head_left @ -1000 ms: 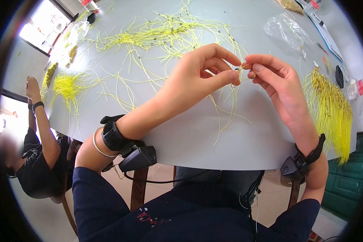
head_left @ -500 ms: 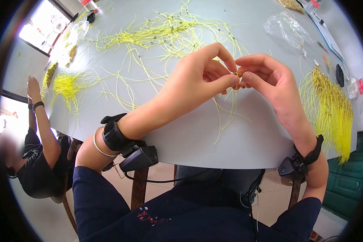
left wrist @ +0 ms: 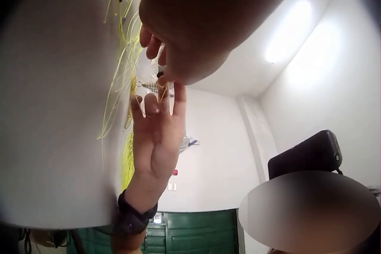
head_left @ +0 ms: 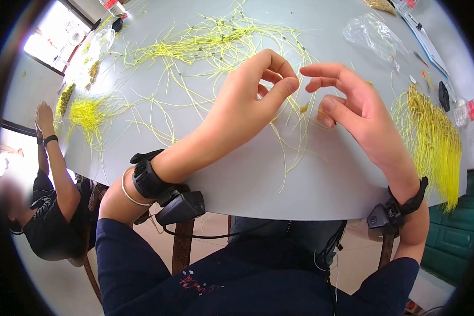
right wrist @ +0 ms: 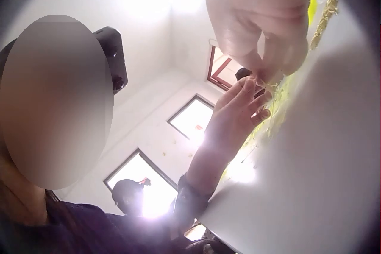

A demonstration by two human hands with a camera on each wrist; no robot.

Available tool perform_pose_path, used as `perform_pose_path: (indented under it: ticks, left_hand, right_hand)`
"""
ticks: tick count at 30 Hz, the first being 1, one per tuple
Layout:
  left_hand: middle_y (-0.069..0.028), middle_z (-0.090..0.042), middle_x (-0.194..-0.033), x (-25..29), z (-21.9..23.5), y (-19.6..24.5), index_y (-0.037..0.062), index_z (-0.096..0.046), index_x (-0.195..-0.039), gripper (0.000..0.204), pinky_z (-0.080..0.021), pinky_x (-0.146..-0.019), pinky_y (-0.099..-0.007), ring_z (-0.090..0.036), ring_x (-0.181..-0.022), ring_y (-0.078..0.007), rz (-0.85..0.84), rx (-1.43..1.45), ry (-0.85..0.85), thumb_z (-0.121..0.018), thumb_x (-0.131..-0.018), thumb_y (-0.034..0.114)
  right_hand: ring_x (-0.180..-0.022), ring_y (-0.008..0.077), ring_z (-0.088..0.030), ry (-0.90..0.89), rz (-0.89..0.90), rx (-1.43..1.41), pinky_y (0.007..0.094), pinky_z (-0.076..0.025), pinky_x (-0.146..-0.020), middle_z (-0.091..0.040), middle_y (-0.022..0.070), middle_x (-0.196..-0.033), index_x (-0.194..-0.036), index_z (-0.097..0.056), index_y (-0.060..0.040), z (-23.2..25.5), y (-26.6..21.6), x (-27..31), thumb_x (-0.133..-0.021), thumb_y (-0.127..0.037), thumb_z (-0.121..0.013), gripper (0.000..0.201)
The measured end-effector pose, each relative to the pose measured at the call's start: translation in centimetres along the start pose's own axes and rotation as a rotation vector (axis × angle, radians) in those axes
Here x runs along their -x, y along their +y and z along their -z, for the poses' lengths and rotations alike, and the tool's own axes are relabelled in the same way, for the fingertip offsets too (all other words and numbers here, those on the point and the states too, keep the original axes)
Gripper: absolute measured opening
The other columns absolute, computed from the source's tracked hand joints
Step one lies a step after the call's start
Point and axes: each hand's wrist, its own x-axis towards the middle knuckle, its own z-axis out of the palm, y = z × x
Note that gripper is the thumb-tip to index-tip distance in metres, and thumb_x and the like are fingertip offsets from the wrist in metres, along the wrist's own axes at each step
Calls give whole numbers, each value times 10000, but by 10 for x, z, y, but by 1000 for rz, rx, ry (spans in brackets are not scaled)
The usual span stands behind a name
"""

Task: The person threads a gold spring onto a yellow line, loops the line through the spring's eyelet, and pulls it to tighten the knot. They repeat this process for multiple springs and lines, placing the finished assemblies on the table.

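Observation:
My left hand (head_left: 253,95) has thumb and index fingertips pinched together. A small golden wire coil spring (left wrist: 150,86) shows right by these fingertips in the left wrist view; in the head view a small golden piece (head_left: 304,108) hangs just below them. My right hand (head_left: 353,105) is close by on the right, its thumb apart from its bent, spread fingers. A thin orange-brown thread (left wrist: 162,96) runs near the right fingers in the left wrist view. In the right wrist view, the left hand (right wrist: 235,108) overlaps the right fingers.
Loose yellow-green lines with dark beads (head_left: 221,39) spread over the grey table (head_left: 247,195). A yellow bundle (head_left: 87,116) lies left, a long fringed bundle (head_left: 432,142) right. Clear plastic bag (head_left: 374,37) and bottle (head_left: 468,111) are also on the right. Another person (head_left: 50,210) sits at the left.
The right hand worked close at the spring beside the left fingertips, then drew away rightward and spread its fingers. The left hand has shifted slightly up and left, still pinching.

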Motion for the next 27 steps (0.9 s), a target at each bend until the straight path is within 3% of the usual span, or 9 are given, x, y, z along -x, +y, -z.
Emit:
perform_pose_path:
  ticks: [10,12,16,19,21,27]
  left_hand:
    - [15,-573,-819,0,2,4,56,-557,-849,152,-395,-670,-249,-522,-801,-92,-8,-75,-114,-589,-825,203]
    - [4,-580,-800,1,3,4,64,-579,-811,115,-392,-654,-258,-518,-765,-115,-85,-234,-208,-592,-789,176]
    - [-14,-577,-791,3,4,2,78,-587,-776,68,-388,-659,-260,-504,-748,-150,-173,-323,-208,-589,-743,138]
    - [-23,-559,-797,2,8,10,85,-593,-766,64,-401,-681,-287,-493,-784,-184,-253,-391,-220,-588,-702,87]
    - [-33,-541,-814,3,10,18,89,-595,-766,83,-413,-711,-318,-485,-836,-207,-362,-495,-361,-614,-687,69]
    - [-40,-539,-825,3,6,11,86,-608,-781,92,-422,-739,-322,-489,-872,-225,-321,-456,-409,-638,-696,71]
  right_hand:
    - [-634,34,-418,22,3,126,171,-364,-587,-457,-9,-880,-1124,-521,-47,2,6,-2,-877,-61,-484,250]
    - [-632,37,-416,33,23,148,168,-361,-586,-458,-11,-866,-1101,-534,-43,3,7,-2,-878,-71,-488,230]
    - [-636,37,-413,59,64,171,166,-359,-587,-461,-11,-862,-1076,-549,-39,3,6,-1,-875,-75,-495,211]
    - [-646,37,-417,81,76,207,170,-367,-598,-463,-11,-857,-1063,-556,-38,4,3,-1,-870,-77,-506,203]
    - [-661,36,-435,88,94,204,173,-381,-617,-472,-10,-859,-1053,-562,-37,3,3,0,-865,-80,-516,199]
    - [-687,36,-464,77,108,217,169,-397,-642,-497,-3,-870,-1049,-566,-32,5,1,1,-859,-70,-519,199]
